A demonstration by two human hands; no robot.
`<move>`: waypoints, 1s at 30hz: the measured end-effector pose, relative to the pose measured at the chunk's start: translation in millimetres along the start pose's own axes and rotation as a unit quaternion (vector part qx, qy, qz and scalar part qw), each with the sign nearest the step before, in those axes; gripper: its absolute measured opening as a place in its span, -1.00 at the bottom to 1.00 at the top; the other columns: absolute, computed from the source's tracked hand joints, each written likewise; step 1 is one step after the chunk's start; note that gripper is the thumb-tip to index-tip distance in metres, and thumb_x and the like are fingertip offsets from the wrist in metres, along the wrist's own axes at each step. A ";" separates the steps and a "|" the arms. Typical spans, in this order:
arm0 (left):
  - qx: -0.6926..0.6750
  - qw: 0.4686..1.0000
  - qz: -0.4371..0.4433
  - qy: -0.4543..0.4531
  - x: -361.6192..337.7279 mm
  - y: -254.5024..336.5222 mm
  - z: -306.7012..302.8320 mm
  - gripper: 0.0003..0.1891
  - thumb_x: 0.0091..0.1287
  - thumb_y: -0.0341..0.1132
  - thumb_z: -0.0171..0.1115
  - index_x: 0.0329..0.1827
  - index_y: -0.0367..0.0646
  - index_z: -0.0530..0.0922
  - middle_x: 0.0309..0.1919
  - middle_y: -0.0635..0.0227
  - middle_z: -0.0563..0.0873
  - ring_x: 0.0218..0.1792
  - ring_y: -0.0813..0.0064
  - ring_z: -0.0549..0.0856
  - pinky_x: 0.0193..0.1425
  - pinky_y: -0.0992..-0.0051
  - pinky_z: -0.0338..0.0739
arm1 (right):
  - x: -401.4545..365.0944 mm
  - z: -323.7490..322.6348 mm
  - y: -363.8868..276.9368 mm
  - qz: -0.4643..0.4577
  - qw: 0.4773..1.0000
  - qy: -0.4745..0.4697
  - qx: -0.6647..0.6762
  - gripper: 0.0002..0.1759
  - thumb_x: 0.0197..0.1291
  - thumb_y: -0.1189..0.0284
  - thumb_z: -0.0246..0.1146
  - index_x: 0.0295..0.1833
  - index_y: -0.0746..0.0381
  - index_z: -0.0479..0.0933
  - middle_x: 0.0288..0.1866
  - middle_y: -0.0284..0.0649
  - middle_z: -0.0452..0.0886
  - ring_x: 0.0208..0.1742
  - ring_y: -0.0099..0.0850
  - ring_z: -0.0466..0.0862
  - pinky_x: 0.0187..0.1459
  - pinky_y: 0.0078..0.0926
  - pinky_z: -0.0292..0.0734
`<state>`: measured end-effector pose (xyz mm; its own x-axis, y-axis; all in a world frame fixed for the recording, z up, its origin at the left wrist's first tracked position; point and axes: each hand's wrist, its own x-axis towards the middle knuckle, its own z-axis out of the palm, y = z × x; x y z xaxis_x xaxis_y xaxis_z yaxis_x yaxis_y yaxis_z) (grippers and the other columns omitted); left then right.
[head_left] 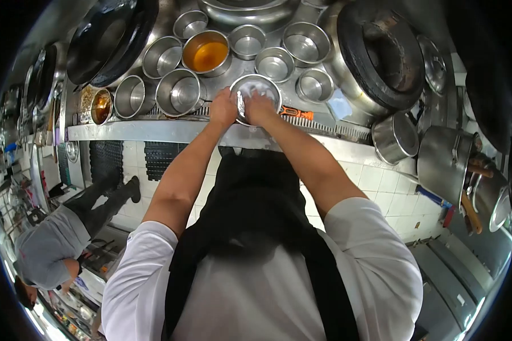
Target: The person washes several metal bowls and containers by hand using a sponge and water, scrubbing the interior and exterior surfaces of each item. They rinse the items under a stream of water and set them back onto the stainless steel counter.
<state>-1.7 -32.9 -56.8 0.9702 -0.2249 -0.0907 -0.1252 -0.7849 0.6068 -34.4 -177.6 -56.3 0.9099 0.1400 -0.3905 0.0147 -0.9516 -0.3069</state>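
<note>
A round steel pot [275, 91] stands at the counter's front edge, directly before me. My left hand [223, 108] grips its left rim. Inside the pot is my right hand [260, 108], reaching down, its fingers blurred among something whitish that I cannot identify. A bright silvery strip [240, 105] shows between the two hands. Just right of the pot lies an orange-and-black handled tool [297, 113]. Behind it are a small steel pot [274, 64] and a pot of amber liquid [206, 54]. Left of my left hand sits another steel pot [178, 92].
Several more steel pots crowd the counter [111, 132]. Large black pans [105, 42] lean at the back left, and a blackened ring-shaped piece [381, 54] at the right. A tilted pot [395, 138] stands by the right edge. A co-worker [57, 244] is at lower left.
</note>
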 end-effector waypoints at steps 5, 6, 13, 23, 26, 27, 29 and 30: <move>-0.059 0.998 -0.013 0.025 2.7 -10.0 5.8 -0.63 0.52 -0.13 -0.08 0.02 -0.25 0.54 -0.11 -0.20 0.65 -0.04 -0.26 0.59 0.08 0.00 0.44 | 27.0 7.3 9.3 -0.118 0.966 -0.229 0.003 -0.47 0.08 0.38 0.22 0.23 0.22 0.52 0.29 0.09 0.49 0.29 0.08 0.51 0.25 0.04 0.46; -0.074 0.996 -0.017 0.034 0.7 -8.8 8.6 -0.62 0.53 -0.11 -0.09 0.03 -0.25 0.55 -0.11 -0.19 0.65 -0.04 -0.26 0.59 0.08 0.01 0.44 | 25.3 -0.5 12.3 -0.124 0.951 -0.282 -0.016 -0.48 0.08 0.38 0.22 0.21 0.24 0.52 0.24 0.09 0.53 0.27 0.08 0.52 0.25 0.03 0.45; -0.195 0.979 -0.052 0.010 -1.2 -8.0 4.0 -0.52 0.54 -0.01 -0.15 -0.01 -0.23 0.63 -0.02 -0.19 0.66 0.05 -0.19 0.61 0.16 0.04 0.45 | 34.0 36.6 -21.4 0.095 0.936 0.106 0.321 -0.50 0.15 0.32 0.22 0.18 0.34 0.52 0.18 0.09 0.61 0.20 0.07 0.58 0.26 -0.15 0.42; -0.053 0.997 -0.044 -0.042 11.3 -11.0 -12.5 -0.65 0.32 -0.37 0.07 0.17 -0.15 0.54 -0.16 -0.14 0.72 -0.05 -0.13 0.69 0.12 0.01 0.53 | -24.1 -68.2 -17.6 -0.207 0.963 0.036 -0.170 -0.74 0.10 0.43 0.25 -0.12 0.30 0.68 0.01 -0.01 0.63 0.01 -0.02 0.67 0.13 -0.13 0.55; -0.049 0.997 -0.023 -0.058 14.6 -4.7 -16.6 -0.55 0.18 -0.47 0.08 0.19 -0.18 0.55 -0.14 -0.20 0.71 -0.03 -0.13 0.69 0.14 0.03 0.53 | -3.7 -42.8 0.4 -0.148 0.975 -0.028 -0.164 -0.73 0.14 0.35 0.26 -0.13 0.30 0.66 0.09 0.04 0.57 0.06 0.01 0.63 0.10 -0.10 0.54; -0.056 0.997 -0.019 -0.054 13.6 -7.5 -9.0 -0.53 0.17 -0.48 0.08 0.20 -0.18 0.55 -0.14 -0.20 0.70 -0.03 -0.13 0.69 0.14 0.03 0.53 | -4.4 -29.1 6.9 -0.115 0.986 -0.005 -0.121 -0.71 0.23 0.35 0.17 -0.13 0.32 0.67 0.01 0.05 0.60 0.09 0.04 0.61 0.13 -0.09 0.53; -0.063 0.996 -0.023 -0.060 16.6 -7.5 -9.9 -0.49 0.16 -0.48 0.09 0.26 -0.18 0.53 -0.12 -0.22 0.70 -0.02 -0.14 0.69 0.14 0.05 0.54 | 11.4 5.9 14.4 -0.191 0.971 0.019 -0.143 -0.65 0.24 0.28 0.17 -0.11 0.34 0.66 -0.03 0.06 0.62 0.08 0.05 0.62 0.13 -0.10 0.55; -0.067 0.996 -0.044 -0.049 15.0 -6.1 -10.4 -0.49 0.16 -0.48 0.09 0.25 -0.19 0.52 -0.12 -0.22 0.70 -0.02 -0.14 0.69 0.14 0.05 0.54 | 15.9 18.8 12.1 -0.229 0.961 0.026 -0.152 -0.62 0.25 0.25 0.16 -0.10 0.35 0.65 -0.06 0.07 0.63 0.08 0.05 0.63 0.12 -0.10 0.56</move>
<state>15.7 -25.5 -53.7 0.9502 -0.2199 -0.2208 -0.0061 -0.7216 0.6923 -27.5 -181.8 -82.5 0.7983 0.5573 -0.2284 0.5320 -0.8303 -0.1664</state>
